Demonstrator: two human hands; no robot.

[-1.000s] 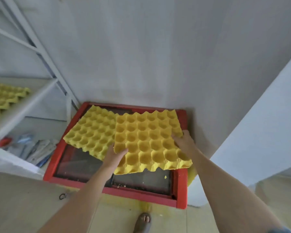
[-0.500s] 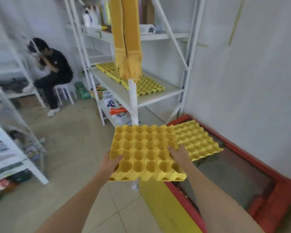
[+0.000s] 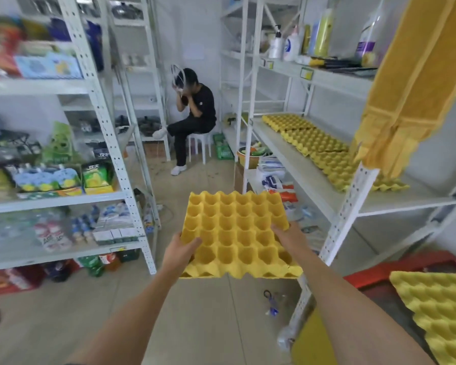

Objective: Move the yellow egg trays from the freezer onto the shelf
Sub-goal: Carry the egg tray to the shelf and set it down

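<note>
White racks surround us; the shelf (image 3: pixel 298 164) at two o'clock already carries yellow trays. Our left hand (image 3: pixel 181 247) and right hand (image 3: pixel 290 237) grip opposite edges of the yellow egg tray (image 3: pixel 237 233), level at twelve o'clock, probably to stop flexing. Another tray (image 3: pixel 440 312) waits on the freezer (image 3: pixel 374 272) at four o'clock.

Tray (image 3: pixel 237 233) in my hands: matt, rough moulded pulp, yellow. Shelf (image 3: pixel 313 177), right of frame: white painted perforated metal. Hanging cloth (image 3: pixel 406 83), upper right: yellow towelling. Floor (image 3: pixel 63 312): smooth tiles.

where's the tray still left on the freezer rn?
Head view, bottom right corner: the remaining yellow egg tray lies on the red-rimmed freezer, right of the person's right hand and below the shelf.
</note>
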